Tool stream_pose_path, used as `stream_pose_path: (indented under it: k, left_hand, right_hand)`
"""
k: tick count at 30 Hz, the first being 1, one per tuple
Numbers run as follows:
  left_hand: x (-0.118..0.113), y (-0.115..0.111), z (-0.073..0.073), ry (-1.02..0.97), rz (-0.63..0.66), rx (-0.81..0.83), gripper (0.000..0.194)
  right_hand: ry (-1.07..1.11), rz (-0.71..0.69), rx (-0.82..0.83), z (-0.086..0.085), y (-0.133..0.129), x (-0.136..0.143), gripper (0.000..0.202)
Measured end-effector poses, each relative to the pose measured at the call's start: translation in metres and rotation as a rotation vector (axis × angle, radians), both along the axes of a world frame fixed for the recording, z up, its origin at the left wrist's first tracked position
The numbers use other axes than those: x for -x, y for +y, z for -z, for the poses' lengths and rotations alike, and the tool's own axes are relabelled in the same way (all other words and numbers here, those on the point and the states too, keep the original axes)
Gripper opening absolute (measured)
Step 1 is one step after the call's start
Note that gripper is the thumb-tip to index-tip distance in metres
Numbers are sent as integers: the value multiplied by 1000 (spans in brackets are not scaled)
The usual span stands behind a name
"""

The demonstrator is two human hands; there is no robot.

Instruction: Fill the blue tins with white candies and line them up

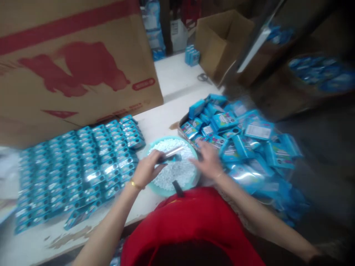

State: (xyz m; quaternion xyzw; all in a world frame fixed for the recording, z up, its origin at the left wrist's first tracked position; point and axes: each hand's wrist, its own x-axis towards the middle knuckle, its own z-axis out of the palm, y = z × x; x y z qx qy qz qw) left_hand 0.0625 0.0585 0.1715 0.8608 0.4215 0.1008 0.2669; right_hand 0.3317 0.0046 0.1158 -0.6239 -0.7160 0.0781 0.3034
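My left hand [149, 167], with a gold bracelet at its wrist, is closed around a slim shiny thing [172, 151] with a dark side and a bit of blue. Blur hides its exact kind. It is over a light teal basin [158, 192] filled with small white pieces [172, 177]. My right hand [209, 160] is at the basin's right rim, its fingers apart and nothing visible between them. Its fingertips are close to a heap of blue packets [224, 120]; I cannot tell whether they touch one. A short black strip [178, 188] shows at the basin's near edge.
Rows of small blue boxes [83, 166] stand on the white table [177, 79] at left, before a large carton [83, 62]. Scissors [203, 77], a few blue boxes [192, 56] and an open carton [222, 40] are farther back. More blue packets [318, 72] lie at far right.
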Motion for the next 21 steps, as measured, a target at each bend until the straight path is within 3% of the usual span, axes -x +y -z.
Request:
stream_pose_path:
  k: [2, 4, 8, 12, 15, 18, 21]
  left_hand:
    - [18, 14, 6, 4, -170, -109, 23]
    - [41, 31, 18, 42, -345, -197, 26]
    - [82, 61, 53, 224, -556, -180, 26]
    - [107, 77, 83, 384, -585, -78, 27]
    - [112, 79, 101, 456, -558, -38, 27]
    - [109, 75, 113, 466, -589, -41, 39]
    - [105, 60, 111, 341, -667, -104, 48]
  right_hand:
    - [-187, 286, 54, 3, 10, -38, 67]
    - [-321, 391, 130, 9, 16, -68, 58]
    - [-482, 355, 190, 17, 17, -83, 48]
    - [-506, 314, 173, 19, 15, -60, 39]
    - [-420, 260, 189, 17, 14, -50, 29]
    - [-166, 212, 129, 7, 6, -47, 28]
    - [190, 225, 20, -11, -5, -43, 50]
